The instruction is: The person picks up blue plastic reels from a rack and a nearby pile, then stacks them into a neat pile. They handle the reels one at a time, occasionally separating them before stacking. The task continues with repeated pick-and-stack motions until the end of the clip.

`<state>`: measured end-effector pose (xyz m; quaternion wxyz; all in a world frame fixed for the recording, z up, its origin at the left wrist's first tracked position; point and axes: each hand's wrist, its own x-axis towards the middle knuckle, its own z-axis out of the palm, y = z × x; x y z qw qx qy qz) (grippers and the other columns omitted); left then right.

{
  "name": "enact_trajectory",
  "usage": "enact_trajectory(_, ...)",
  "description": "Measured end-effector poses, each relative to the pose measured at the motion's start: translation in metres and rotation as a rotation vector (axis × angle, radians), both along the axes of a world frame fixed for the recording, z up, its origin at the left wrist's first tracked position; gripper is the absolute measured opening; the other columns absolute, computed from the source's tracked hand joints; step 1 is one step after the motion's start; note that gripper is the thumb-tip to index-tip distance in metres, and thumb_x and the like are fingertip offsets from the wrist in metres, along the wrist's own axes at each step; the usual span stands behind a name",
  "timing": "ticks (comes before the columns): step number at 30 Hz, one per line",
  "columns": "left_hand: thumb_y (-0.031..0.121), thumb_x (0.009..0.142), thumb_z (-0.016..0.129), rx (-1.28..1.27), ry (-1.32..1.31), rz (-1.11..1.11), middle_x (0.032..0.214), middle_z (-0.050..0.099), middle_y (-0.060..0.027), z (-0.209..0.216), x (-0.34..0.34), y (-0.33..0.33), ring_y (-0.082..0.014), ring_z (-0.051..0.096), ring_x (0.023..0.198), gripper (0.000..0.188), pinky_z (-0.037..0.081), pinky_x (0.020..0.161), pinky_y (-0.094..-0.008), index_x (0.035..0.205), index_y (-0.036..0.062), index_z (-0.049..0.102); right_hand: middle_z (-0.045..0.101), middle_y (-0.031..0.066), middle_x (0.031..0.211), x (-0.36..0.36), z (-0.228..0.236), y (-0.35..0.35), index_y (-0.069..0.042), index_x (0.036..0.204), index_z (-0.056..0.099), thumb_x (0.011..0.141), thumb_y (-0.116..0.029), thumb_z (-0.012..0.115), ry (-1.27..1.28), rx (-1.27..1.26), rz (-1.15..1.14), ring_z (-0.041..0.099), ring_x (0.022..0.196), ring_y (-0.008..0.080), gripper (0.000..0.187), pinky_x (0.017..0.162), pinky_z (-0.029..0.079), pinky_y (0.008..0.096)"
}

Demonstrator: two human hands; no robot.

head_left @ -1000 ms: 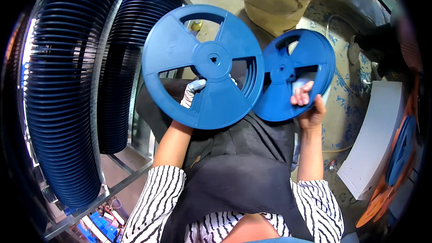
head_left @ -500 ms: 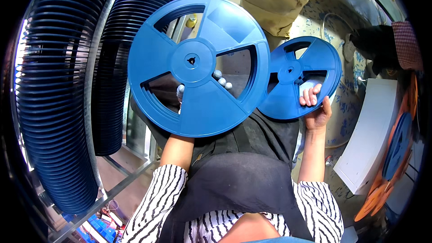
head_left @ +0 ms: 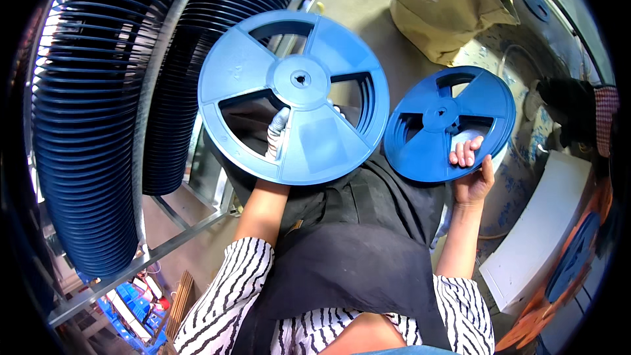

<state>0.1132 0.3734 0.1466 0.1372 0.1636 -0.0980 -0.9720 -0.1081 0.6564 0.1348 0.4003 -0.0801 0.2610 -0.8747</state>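
My left hand, with pale coverings on its fingers, holds a stack of blue plastic reels from beneath. The thumb shows through a lower window of the top reel; most of the other fingers are hidden behind it. Layered rims show in the windows, so several reels lie together. My right hand is bare and grips a second stack of blue reels by its near right edge. Those fingers curl through a window, while the thumb stays outside the rim. A narrow gap separates the two stacks over my lap.
Long rows of dark blue reels stand in a metal rack on the left. A tan sack stands at the far side. On the right are a white box and orange reels.
The left stack has turned and tilted, and its thumb shows more while the other fingertips have become mostly hidden. Both stacks now stand apart. The view has shifted, carrying the surroundings mostly rightward.
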Motion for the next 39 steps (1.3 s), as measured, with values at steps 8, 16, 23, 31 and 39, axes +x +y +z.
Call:
enact_trajectory(8, 0.01, 0.088, 0.067, -0.319, -0.662, 0.399, 0.119, 0.064, -0.0105, -0.011, 0.03, -0.029, -0.0245, 0.062, 0.106, 0.04, 0.052, 0.095, -0.0395, 0.127, 0.0067, 0.056, 0.047, 0.0015, 0.073, -0.006, 0.001, -0.004, -0.005, 0.1, 0.051, 0.089, -0.035, 0.066, 0.0, 0.016, 0.054, 0.044, 0.072, 0.0151, 0.036, 0.073, 0.042, 0.0326)
enact_trajectory(16, 0.023, 0.094, 0.059, -0.521, -0.569, 0.47, 0.12, 0.059, -0.006, -0.029, 0.034, -0.127, -0.0226, 0.054, 0.11, 0.032, 0.047, 0.099, -0.0405, 0.122, 0.0095, 0.056, 0.044, 0.0008, 0.071, -0.005, 0.007, -0.005, -0.006, 0.1, 0.049, 0.088, -0.034, 0.067, -0.024, 0.058, 0.04, 0.043, 0.069, 0.0138, 0.036, 0.071, 0.041, 0.0313)
enact_trajectory(23, 0.026, 0.09, 0.063, -0.624, -0.58, 0.471, 0.132, 0.054, -0.0085, -0.051, 0.051, -0.195, -0.0285, 0.051, 0.117, 0.047, 0.043, 0.103, -0.0463, 0.132, 0.0122, 0.049, 0.044, 0.0008, 0.069, -0.011, 0.006, -0.007, -0.006, 0.098, 0.049, 0.087, -0.033, 0.069, -0.049, 0.13, 0.05, 0.043, 0.067, 0.0135, 0.036, 0.07, 0.043, 0.0313)
enact_trajectory(31, 0.035, 0.086, 0.065, -0.519, -0.685, 0.579, 0.133, 0.052, -0.0086, -0.061, 0.044, -0.224, -0.0294, 0.048, 0.118, 0.052, 0.04, 0.105, -0.0492, 0.131, 0.0169, 0.049, 0.047, 0.0021, 0.07, -0.016, 0.005, -0.011, -0.005, 0.098, 0.051, 0.084, -0.037, 0.071, -0.05, 0.196, 0.065, 0.046, 0.066, 0.0153, 0.04, 0.07, 0.046, 0.0343)
enact_trajectory(39, 0.051, 0.093, 0.048, -0.688, -0.573, 0.383, 0.149, 0.039, -0.0131, -0.07, 0.009, -0.274, -0.038, 0.038, 0.134, 0.061, 0.029, 0.112, -0.0586, 0.141, 0.0141, 0.045, 0.048, 0.0026, 0.069, -0.019, 0.01, -0.017, -0.005, 0.098, 0.052, 0.083, -0.035, 0.072, -0.054, 0.282, 0.065, 0.046, 0.066, 0.0157, 0.039, 0.07, 0.046, 0.0342)
